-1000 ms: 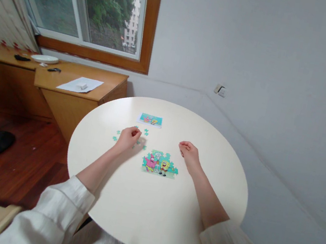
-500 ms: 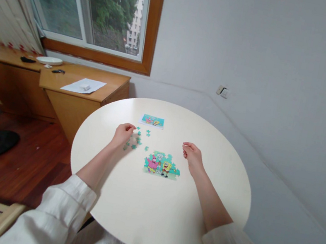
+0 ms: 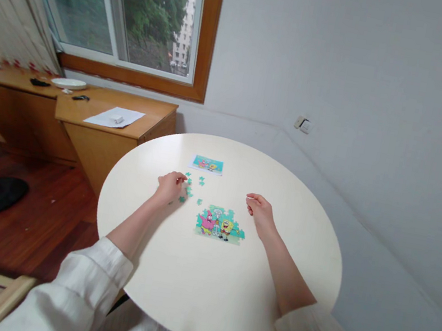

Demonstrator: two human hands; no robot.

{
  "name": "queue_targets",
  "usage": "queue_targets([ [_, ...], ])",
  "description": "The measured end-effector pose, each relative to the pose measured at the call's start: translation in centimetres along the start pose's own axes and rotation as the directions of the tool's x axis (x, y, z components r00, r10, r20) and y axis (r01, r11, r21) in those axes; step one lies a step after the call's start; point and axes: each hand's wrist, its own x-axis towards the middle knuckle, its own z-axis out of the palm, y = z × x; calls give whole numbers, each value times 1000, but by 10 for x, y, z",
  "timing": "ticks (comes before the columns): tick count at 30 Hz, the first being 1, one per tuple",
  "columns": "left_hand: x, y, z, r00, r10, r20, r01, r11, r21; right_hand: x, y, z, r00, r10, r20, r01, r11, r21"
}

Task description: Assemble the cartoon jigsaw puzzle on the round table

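Note:
My left hand [image 3: 170, 187] is over the left side of the loose green puzzle pieces [image 3: 189, 189], its fingers bent down and closed at the tips. It covers some of the pieces, and what its fingertips hold, if anything, is hidden. To the right of the partly joined jigsaw puzzle [image 3: 219, 225], my right hand [image 3: 261, 215] hovers with thumb and fingers pinched together. Anything in that pinch is too small to make out. The joined part shows a pink, a pale and a yellow cartoon figure, and its upper edge is uneven.
A picture card [image 3: 207, 165] with the same cartoon lies behind the loose pieces on the round white table [image 3: 199, 287]. At the back left stands a wooden cabinet [image 3: 98, 147] with a paper sheet [image 3: 105, 116] on top. A wall [image 3: 344, 96] borders the right side.
My left hand has shifted slightly right and nearer to me, over the loose pieces, with its fingers more bent. My right hand has hardly moved. The joined puzzle looks the same.

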Motion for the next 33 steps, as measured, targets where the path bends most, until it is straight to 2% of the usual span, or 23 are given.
queue_targets([
  [7, 3, -7, -9, 996, -82, -16, 83, 996, 23, -1, 0, -1, 1000, -7, 26, 8, 999, -40],
  [12, 7, -10, -15, 986, -153, 61, 150, 987, 49, -1, 0, -2, 999, -5, 38, 7, 999, -51],
  [14, 7, -11, -15, 992, -115, 53, 112, 993, 45, -1, 0, -2, 999, -12, 43, 14, 998, -56],
  [17, 4, -9, -8, 999, 15, 32, -16, 999, 47, -1, 0, -2, 999, -20, 48, 23, 997, -67],
  [21, -3, -4, 7, 980, 124, 156, -145, 980, 134, -1, 0, -1, 998, -27, 58, 32, 996, -88],
  [24, -6, -3, 14, 963, 180, 199, -218, 957, 192, -2, -1, 0, 997, -32, 65, 37, 996, -86],
  [33, -1, -4, 4, 970, 115, 216, -155, 972, 176, -2, -2, 0, 996, -23, 85, 29, 997, -68],
])
